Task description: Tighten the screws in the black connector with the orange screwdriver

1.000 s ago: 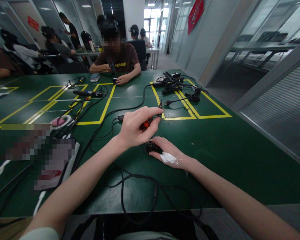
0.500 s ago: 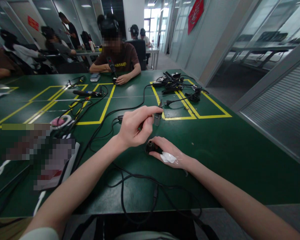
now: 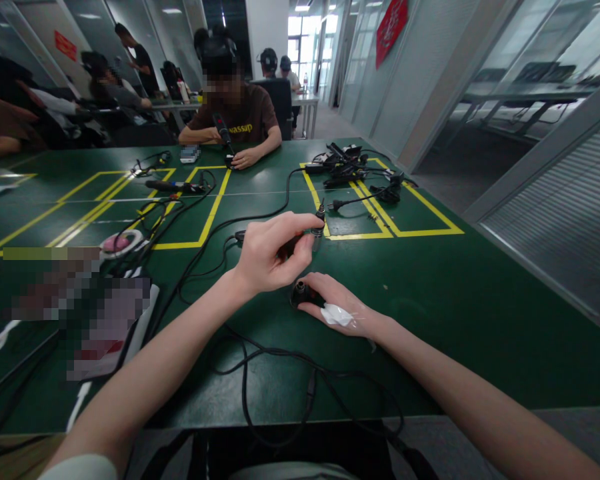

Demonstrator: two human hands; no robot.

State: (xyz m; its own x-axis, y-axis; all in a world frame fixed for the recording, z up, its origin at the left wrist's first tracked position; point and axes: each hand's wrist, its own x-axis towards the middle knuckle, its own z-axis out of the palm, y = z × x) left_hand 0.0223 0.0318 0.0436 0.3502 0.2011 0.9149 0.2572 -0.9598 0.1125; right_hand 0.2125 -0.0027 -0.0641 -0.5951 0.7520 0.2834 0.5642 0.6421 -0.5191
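Note:
My left hand [image 3: 275,253] reaches over the table from the left, index finger and thumb closed in a pinch around a small dark piece [image 3: 321,212]. That piece has a thin pointed tip facing up and a shiny, partly clear lower end. Something dark shows under the curled fingers, too covered to make out. Lower and to the right, my right hand [image 3: 333,297] rests on its side, gripping a black cylindrical tool body [image 3: 300,293] whose open end shows a metal ring. Most of that body is hidden by the fingers. White padding [image 3: 337,315] is taped to the right hand.
Black cables [image 3: 275,350] loop across the green table [image 3: 430,313] near its front edge. A tangle of black cords [image 3: 345,163] lies at the back right, inside yellow tape. To the left are a phone [image 3: 115,327] and a tape roll [image 3: 123,243]. A person [image 3: 235,113] sits opposite.
My left thumb has moved right, closer to the small pointed piece, and the index fingertip has shifted slightly on it. My right hand stays put. A person at far left has shifted.

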